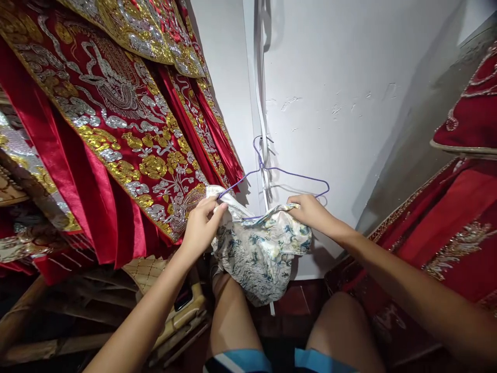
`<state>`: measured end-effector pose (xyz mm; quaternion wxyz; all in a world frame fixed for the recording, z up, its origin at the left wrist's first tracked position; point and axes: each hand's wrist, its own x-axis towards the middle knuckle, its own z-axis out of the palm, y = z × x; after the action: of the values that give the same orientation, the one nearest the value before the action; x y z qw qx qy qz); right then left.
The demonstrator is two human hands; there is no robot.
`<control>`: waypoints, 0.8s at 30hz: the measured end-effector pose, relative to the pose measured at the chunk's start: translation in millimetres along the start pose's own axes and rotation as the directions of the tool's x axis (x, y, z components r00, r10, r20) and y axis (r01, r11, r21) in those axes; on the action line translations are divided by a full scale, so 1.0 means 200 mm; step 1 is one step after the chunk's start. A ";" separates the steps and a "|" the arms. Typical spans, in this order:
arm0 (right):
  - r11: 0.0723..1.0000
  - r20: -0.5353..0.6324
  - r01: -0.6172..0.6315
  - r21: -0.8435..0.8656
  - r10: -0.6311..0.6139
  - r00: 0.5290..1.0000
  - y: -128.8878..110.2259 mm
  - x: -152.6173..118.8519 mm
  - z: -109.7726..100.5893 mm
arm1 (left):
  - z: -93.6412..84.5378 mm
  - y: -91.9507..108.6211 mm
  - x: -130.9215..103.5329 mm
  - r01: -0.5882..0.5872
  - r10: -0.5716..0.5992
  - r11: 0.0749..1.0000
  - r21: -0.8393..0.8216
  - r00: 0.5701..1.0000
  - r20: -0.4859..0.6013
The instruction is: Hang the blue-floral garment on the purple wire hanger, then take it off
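While it hangs from a hook on the white wall [349, 77], the purple wire hanger [287, 173] runs left to right, its bar level between both hands. Bunched under it is a pale blue-patterned garment [260, 254], held above the person's knees. Left hand [202, 225] has its fingers closed on the garment's left edge at the hanger's left shoulder; right hand [310, 210] grips the cloth at the right shoulder. Red embroidered robes [116, 129] hang just left.
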<state>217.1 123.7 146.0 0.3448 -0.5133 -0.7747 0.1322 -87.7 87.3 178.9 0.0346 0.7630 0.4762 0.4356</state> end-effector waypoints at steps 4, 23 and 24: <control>0.999 0.068 0.051 -0.012 -0.050 0.996 -0.05 -0.05 -0.01 | 0.10 0.04 0.18 -0.060 0.062 0.998 0.025 0.996 -0.071; 0.659 0.198 -0.395 0.640 0.354 0.914 0.22 -0.03 -0.43 | 0.07 -0.13 0.26 0.033 -0.031 0.999 0.012 0.995 -0.090; 0.635 0.166 -0.346 0.691 0.326 0.931 0.21 -0.06 -0.39 | 0.07 -0.15 0.25 0.057 -0.058 0.997 -0.051 0.998 -0.031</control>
<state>301.7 119.9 174.7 0.4746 -0.4734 -0.5587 0.4884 -90.2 147.2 187.6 0.0584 0.7409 0.4875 0.4583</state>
